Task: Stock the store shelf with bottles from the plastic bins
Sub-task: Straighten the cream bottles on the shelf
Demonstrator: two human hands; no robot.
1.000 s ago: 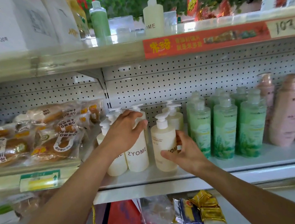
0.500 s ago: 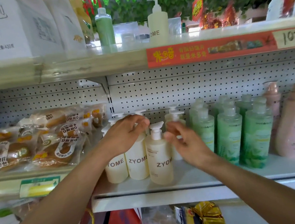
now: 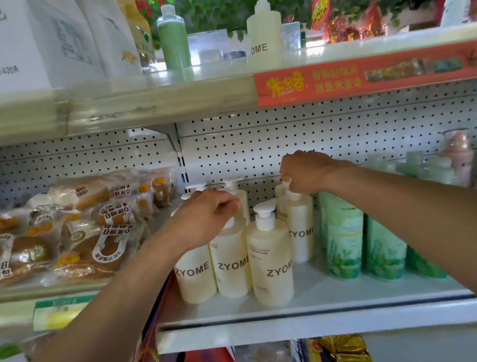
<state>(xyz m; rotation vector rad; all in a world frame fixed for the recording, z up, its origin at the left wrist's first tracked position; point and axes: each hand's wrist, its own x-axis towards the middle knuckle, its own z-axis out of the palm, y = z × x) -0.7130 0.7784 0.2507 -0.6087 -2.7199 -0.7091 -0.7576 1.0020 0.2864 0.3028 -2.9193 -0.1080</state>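
Head view of the shelf [image 3: 314, 308], centre of the frame. My left hand [image 3: 206, 217] rests on the pump top of the second cream bottle [image 3: 230, 263] in the front row, fingers curled over the pump; whether they pinch it or only press on it I cannot tell. My right hand [image 3: 307, 172], which half a second ago was lower and just beside the front bottle [image 3: 270, 260], has risen and moved back; its fingers now curl down around the pump of the rear bottle [image 3: 300, 230], right of centre, and appear to pinch it.

The cream bottles stand as a cluster in the middle of the frame: the left bottle [image 3: 195, 277] and its neighbour are touching, the front bottle stands slightly forward of them near the shelf edge, and the rear bottle is set behind it, just beside the green bottles [image 3: 345, 243] to the right. All stand upright, labels facing out. Bread packets [image 3: 86, 237] fill the middle left; a further cream pump bottle [image 3: 264, 31] stands on the upper shelf, top centre.

Judgement: both hands have shifted from bottle bodies to pump heads, which suggests placing is done for this group and the step in hand is straightening nozzles and rows. No bin is in view, so what stock remains cannot be told.
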